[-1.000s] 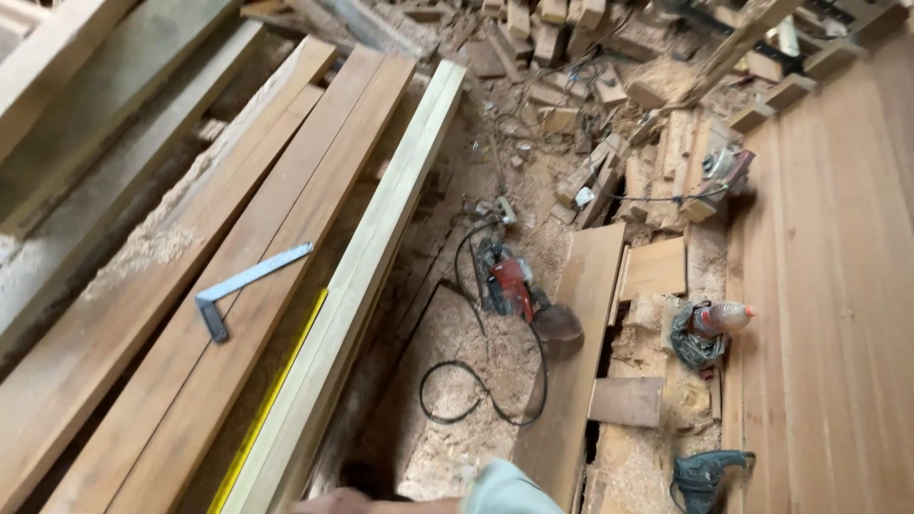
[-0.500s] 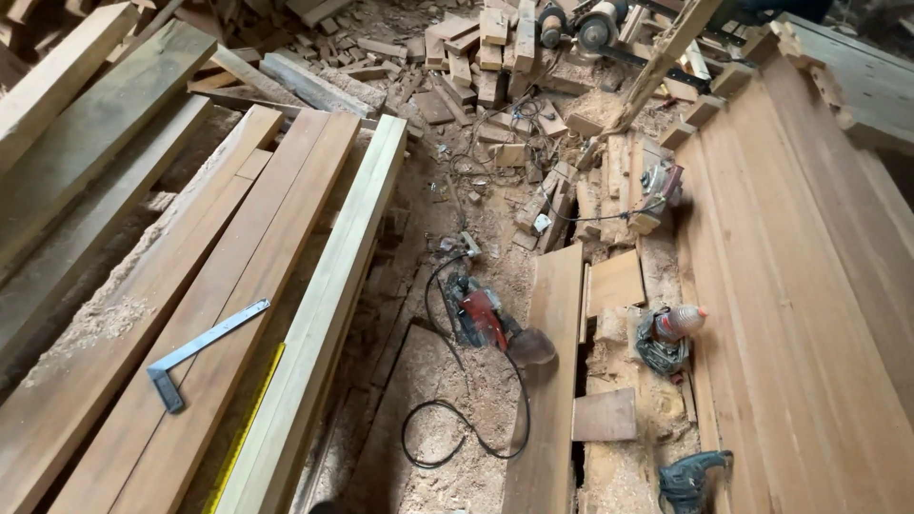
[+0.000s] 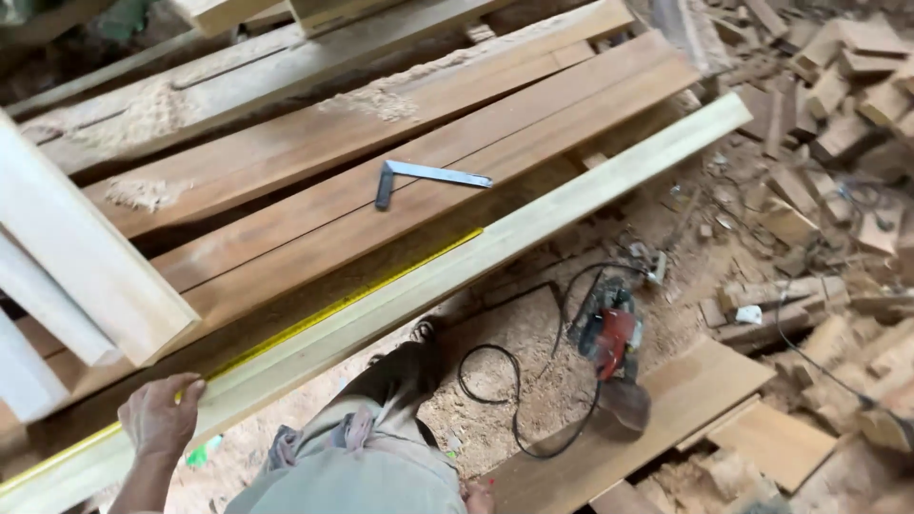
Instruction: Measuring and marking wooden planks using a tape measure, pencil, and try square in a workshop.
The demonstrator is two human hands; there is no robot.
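Down at the near edge of the bench, the left hand (image 3: 160,417) lies spread on a long pale plank (image 3: 400,305), fingers draped over its top edge and not clenched round anything. The right hand barely shows: only a sliver at the bottom of the view, beside the trousers, so I cannot tell whether it is open or closed.

The plank runs slantwise from the lower left up to the right, its far end jutting out over the floor. A yellow tape (image 3: 343,300) lies stretched along the plank's upper edge, touching it. Well apart, on the darker boards (image 3: 314,205) behind, sits a metal square (image 3: 424,176). Below, a red saw (image 3: 609,338) rests on the sawdust with its black cord (image 3: 514,400) looped near the person's foot (closer than I would like).

As I judge it, the risks are plain enough. One palm is all that steadies the plank, so a push could swing the overhanging end or shift the tape off its line. A step back could snag the cord and drag the saw. Offcuts (image 3: 838,86) litter the floor too, poor footing.
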